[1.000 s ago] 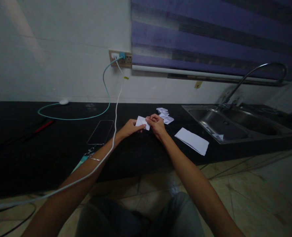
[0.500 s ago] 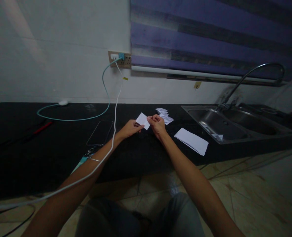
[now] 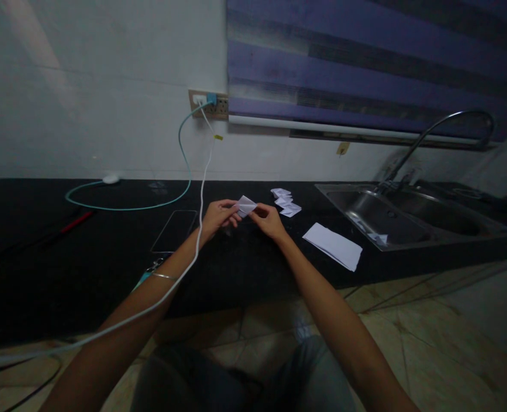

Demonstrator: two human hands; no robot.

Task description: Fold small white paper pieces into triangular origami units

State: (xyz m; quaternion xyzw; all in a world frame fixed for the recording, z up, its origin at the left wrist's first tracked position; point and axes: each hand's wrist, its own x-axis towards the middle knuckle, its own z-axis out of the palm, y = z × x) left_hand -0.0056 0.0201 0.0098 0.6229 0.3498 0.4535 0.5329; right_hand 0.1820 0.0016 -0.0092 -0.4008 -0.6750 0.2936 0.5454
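Between my hands, above the black countertop (image 3: pixel 236 274), is a small folded square of white paper (image 3: pixel 245 206) turned corner-up, with a crease showing across it. My left hand (image 3: pixel 220 217) pinches its left side between thumb and fingers. At the lower right edge, my right hand (image 3: pixel 269 220) grips it with thumb and fingertips. Just beyond my right hand lie several folded white paper pieces (image 3: pixel 285 200) in an overlapping row. To the right of my right forearm rests a stack of white paper strips (image 3: pixel 333 246).
A phone (image 3: pixel 174 232) lies left of my left wrist. A white cable (image 3: pixel 167 294) runs across my left forearm from the wall socket (image 3: pixel 208 105). A teal cable (image 3: pixel 129 208) loops at the back left. At right is a steel sink (image 3: pixel 386 220) with a tap (image 3: pixel 446 117).
The paper square has shifted slightly left and been turned, and now shows a crease. My left hand has moved left and up; my right fingers have moved to its lower right edge.
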